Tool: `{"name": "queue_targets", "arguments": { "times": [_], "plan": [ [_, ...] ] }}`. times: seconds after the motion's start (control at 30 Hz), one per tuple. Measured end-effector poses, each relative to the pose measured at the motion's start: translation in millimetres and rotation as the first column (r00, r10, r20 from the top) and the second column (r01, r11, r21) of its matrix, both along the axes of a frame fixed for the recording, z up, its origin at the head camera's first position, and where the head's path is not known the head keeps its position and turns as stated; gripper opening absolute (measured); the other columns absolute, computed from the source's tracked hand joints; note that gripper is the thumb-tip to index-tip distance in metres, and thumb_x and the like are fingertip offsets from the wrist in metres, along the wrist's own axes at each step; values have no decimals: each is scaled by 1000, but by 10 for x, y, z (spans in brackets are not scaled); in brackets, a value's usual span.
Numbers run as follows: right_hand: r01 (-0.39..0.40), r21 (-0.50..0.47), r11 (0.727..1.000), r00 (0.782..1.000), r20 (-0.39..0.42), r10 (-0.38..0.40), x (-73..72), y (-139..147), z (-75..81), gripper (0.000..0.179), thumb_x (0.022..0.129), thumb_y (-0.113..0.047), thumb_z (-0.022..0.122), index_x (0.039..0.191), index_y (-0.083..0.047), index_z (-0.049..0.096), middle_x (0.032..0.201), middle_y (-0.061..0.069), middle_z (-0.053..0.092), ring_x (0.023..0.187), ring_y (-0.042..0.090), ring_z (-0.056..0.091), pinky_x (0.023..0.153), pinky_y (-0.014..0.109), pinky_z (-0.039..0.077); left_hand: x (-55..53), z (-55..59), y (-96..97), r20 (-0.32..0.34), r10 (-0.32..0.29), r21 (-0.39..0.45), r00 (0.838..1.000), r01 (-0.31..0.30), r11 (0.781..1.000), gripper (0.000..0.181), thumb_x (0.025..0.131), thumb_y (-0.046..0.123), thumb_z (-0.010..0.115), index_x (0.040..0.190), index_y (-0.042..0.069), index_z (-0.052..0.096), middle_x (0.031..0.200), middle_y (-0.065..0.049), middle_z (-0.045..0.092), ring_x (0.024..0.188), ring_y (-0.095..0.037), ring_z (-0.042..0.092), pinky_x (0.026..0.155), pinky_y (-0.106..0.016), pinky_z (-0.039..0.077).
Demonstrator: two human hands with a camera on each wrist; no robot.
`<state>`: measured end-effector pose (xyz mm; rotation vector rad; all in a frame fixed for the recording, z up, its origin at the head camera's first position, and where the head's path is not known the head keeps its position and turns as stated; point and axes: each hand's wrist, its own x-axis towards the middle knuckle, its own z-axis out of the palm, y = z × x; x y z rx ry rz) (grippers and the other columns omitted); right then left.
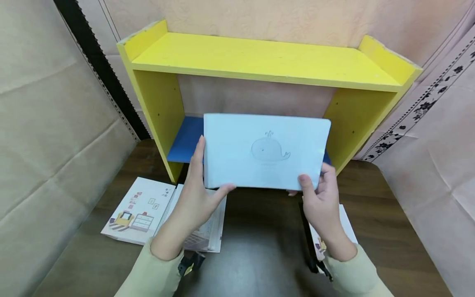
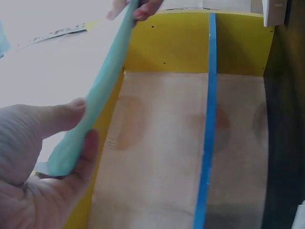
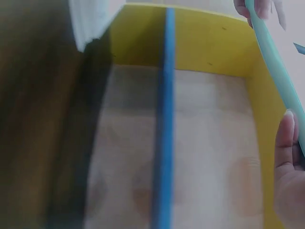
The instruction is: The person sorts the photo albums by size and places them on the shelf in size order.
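Note:
A light-blue notebook point(image 1: 267, 150) with a small whale drawing on its cover is held up in front of the shelf. My left hand point(image 1: 196, 198) grips its lower left corner, thumb on the cover and fingers along the left edge. At the lower right corner my right hand point(image 1: 323, 202) pinches it, thumb in front and fingers behind. From the left wrist view the notebook point(image 2: 102, 90) appears edge-on and slightly bent. The right wrist view also shows the notebook point(image 3: 279, 69) edge-on, with a hand at each end.
Behind the notebook stands a yellow shelf point(image 1: 259, 55) with a blue lower board point(image 1: 186, 140). White printed items point(image 1: 139, 210) lie on the dark wood table point(image 1: 256, 247) at left. Another white item point(image 1: 348, 227) with a black edge is partly hidden under the right forearm.

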<state>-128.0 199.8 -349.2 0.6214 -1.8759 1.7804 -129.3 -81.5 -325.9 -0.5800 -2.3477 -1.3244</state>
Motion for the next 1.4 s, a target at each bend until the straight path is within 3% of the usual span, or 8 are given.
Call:
{"name": "queue_targets", "arguments": {
  "times": [0.2,0.33,0.5,0.7,0.87,1.07,1.3,1.4],
  "plan": [
    [11,-44,999,998,-62,-13,-161,-12,336,34,99,3,46,131,1,35,108,26,63,68,28,64,59,32,55,-119,200,63,-190,0,167,982,32,985,104,77,10,81,156,26,15,143,-7,36,122,-20,47,94,-36,48],
    [30,-67,997,996,-77,-35,-225,-37,505,33,100,-1,47,131,0,36,108,25,65,69,27,66,63,31,55,-186,310,114,-277,-2,287,961,84,954,95,77,2,79,154,19,26,143,-4,39,122,-20,49,96,-33,46],
    [75,-80,994,994,-67,-81,-272,-61,661,35,100,-6,50,133,-2,38,105,23,68,63,25,65,62,31,56,-257,407,147,-302,-19,386,953,141,912,90,77,-5,77,152,13,31,141,-4,42,118,-20,53,89,-30,51],
    [-69,65,995,997,28,68,-169,7,812,50,99,-4,50,143,-10,26,121,20,58,77,34,62,69,32,56,-269,455,129,-315,-20,408,949,155,900,88,75,-8,77,150,9,34,137,-5,48,109,-22,59,80,-32,55],
    [-248,188,950,968,89,235,-110,105,909,76,93,9,55,149,-16,10,122,21,47,82,33,56,72,30,54,-262,548,88,-333,-4,436,943,157,886,84,73,-10,78,146,7,41,134,-6,53,106,-25,62,82,-31,54],
    [-204,218,954,979,25,204,-106,99,1038,82,89,12,57,152,-16,12,110,21,49,69,25,48,59,28,46,-264,669,50,-317,-58,432,947,198,880,81,74,-12,76,146,4,41,139,-8,50,111,-26,61,86,-32,53],
    [-156,81,984,987,-34,160,-38,-25,1285,69,94,5,55,152,-10,20,99,24,45,65,25,45,59,25,44,-324,891,52,-396,-131,383,909,293,876,73,81,-10,71,146,-2,37,140,-10,47,118,-27,57,89,-35,51],
    [-138,53,989,989,-55,141,-53,-53,1364,61,95,1,56,148,-5,28,90,25,47,63,24,45,58,25,44,-320,995,72,-403,-153,409,902,328,852,69,84,-12,67,145,-5,36,139,-13,49,119,-28,56,92,-36,49]
  ]
}}
